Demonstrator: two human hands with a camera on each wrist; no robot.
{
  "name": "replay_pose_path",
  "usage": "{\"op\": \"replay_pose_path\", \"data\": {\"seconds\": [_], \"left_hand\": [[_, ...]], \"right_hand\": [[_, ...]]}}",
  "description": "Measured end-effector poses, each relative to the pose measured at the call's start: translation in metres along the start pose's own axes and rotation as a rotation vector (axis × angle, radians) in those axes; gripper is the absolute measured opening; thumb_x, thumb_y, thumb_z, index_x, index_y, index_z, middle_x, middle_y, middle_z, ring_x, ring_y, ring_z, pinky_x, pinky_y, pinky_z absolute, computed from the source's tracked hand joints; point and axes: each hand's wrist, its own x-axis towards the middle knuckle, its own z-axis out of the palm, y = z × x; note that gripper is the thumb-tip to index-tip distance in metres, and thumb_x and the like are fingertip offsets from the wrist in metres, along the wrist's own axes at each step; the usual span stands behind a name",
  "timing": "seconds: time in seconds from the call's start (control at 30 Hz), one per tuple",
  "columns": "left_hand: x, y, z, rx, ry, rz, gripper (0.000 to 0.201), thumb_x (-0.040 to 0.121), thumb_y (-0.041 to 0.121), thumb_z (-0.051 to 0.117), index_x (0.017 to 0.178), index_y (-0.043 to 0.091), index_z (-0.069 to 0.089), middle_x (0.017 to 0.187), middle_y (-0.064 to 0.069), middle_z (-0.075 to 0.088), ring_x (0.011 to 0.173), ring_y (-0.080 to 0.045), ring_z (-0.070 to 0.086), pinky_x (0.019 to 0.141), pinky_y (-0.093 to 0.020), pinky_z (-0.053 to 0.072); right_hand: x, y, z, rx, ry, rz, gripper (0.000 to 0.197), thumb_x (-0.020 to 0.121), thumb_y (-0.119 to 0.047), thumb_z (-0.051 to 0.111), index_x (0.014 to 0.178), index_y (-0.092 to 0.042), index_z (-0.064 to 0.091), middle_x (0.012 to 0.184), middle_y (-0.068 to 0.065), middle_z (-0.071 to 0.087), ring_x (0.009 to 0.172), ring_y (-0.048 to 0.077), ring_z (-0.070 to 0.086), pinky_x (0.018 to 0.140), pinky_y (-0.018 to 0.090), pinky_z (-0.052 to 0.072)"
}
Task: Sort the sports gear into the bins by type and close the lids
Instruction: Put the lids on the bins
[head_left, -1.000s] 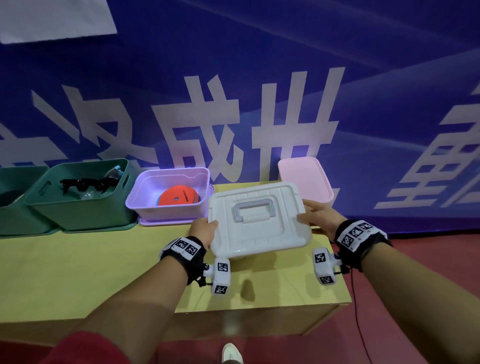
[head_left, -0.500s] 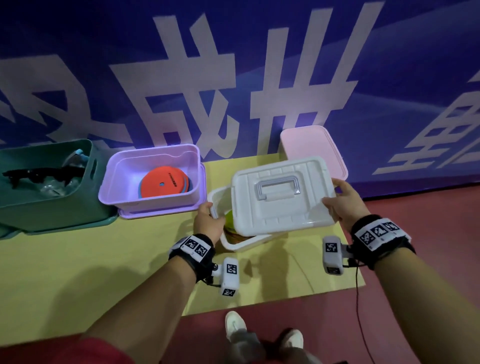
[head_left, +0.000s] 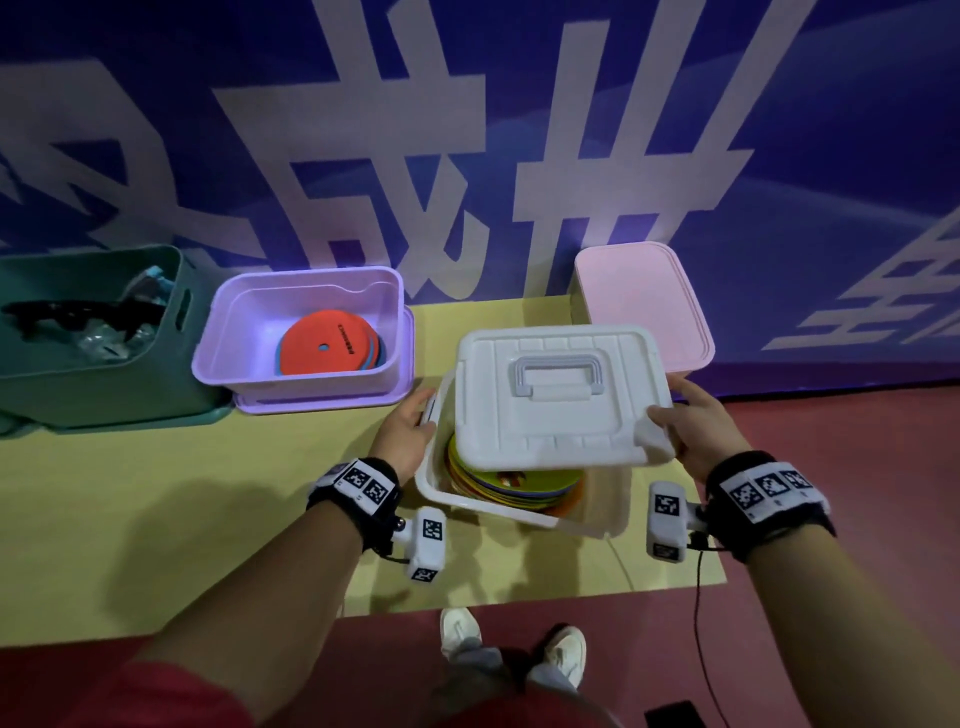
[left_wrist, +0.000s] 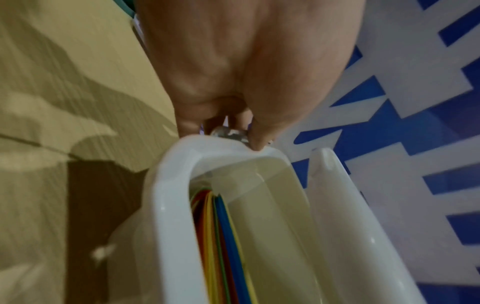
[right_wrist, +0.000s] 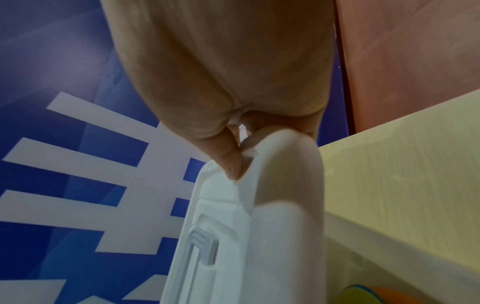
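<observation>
A white lid (head_left: 556, 395) with a grey handle hangs tilted over the open white bin (head_left: 441, 493), covering its far part. My right hand (head_left: 670, 421) grips the lid's right edge, thumb on top (right_wrist: 231, 164). My left hand (head_left: 422, 415) grips the bin's left rim (left_wrist: 168, 195), thumb on the rim. A stack of flat coloured discs (head_left: 514, 480) lies in the bin; their edges (left_wrist: 221, 236) show in the left wrist view, with the lid (left_wrist: 350, 226) beside them.
A purple bin (head_left: 228, 338) holding orange and blue discs (head_left: 327, 340) stands on its own lid at the left. Further left is a green bin (head_left: 104, 384) with dark goggles. A pink lidded bin (head_left: 644, 306) stands behind. The yellow table (head_left: 208, 493) ends just right of the white bin.
One second ago both hands held the lid. My left hand then let go and took the bin's left rim. The lid, now in the right hand alone, hangs over the bin.
</observation>
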Motion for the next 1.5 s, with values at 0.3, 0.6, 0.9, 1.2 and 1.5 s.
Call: {"op": "replay_pose_path", "data": {"seconds": [0.3, 0.6, 0.9, 1.2, 1.5], "left_hand": [[-0.006, -0.005, -0.012, -0.019, 0.214, -0.192, 0.035, 0.084, -0.004, 0.049, 0.092, 0.027, 0.062, 0.097, -0.015, 0.069, 0.083, -0.038, 0.067, 0.076, -0.059, 0.056], [-0.021, 0.009, -0.007, 0.287, 0.051, -0.228, 0.015, 0.076, 0.021, 0.067, 0.070, 0.009, 0.060, 0.068, -0.014, 0.064, 0.072, -0.035, 0.068, 0.068, -0.047, 0.059], [-0.048, 0.035, 0.002, -0.145, -0.079, -0.457, 0.020, 0.096, 0.015, 0.055, 0.108, -0.001, 0.058, 0.092, -0.019, 0.065, 0.084, -0.036, 0.067, 0.075, -0.056, 0.058], [-0.051, 0.028, -0.002, -0.196, -0.079, -0.450, 0.047, 0.097, 0.047, 0.050, 0.121, 0.007, 0.058, 0.109, -0.017, 0.063, 0.095, -0.034, 0.062, 0.079, -0.050, 0.057], [-0.047, 0.027, 0.006, -0.108, -0.017, -0.435, 0.033, 0.102, 0.031, 0.048, 0.121, 0.005, 0.053, 0.117, -0.016, 0.058, 0.099, -0.035, 0.059, 0.086, -0.059, 0.052]], "right_hand": [[0.000, 0.014, 0.000, 0.012, 0.008, 0.050, 0.054, 0.088, 0.010, 0.052, 0.135, -0.017, 0.051, 0.113, 0.018, 0.067, 0.092, 0.033, 0.066, 0.072, 0.039, 0.054], [-0.011, 0.020, 0.007, 0.049, 0.005, 0.050, 0.054, 0.089, 0.011, 0.050, 0.132, -0.022, 0.049, 0.112, 0.015, 0.065, 0.101, 0.036, 0.064, 0.083, 0.046, 0.053], [-0.009, 0.026, 0.017, -0.037, -0.011, 0.010, 0.056, 0.087, 0.009, 0.055, 0.134, -0.022, 0.052, 0.114, 0.015, 0.066, 0.103, 0.035, 0.064, 0.091, 0.049, 0.052], [-0.006, 0.030, 0.028, -0.166, -0.033, -0.044, 0.055, 0.088, 0.008, 0.055, 0.137, -0.018, 0.051, 0.099, 0.012, 0.063, 0.095, 0.036, 0.062, 0.087, 0.048, 0.053], [-0.011, 0.030, 0.033, -0.628, 0.076, -0.240, 0.042, 0.085, -0.010, 0.061, 0.127, -0.013, 0.059, 0.081, 0.000, 0.058, 0.080, 0.024, 0.057, 0.068, 0.028, 0.040]]}}
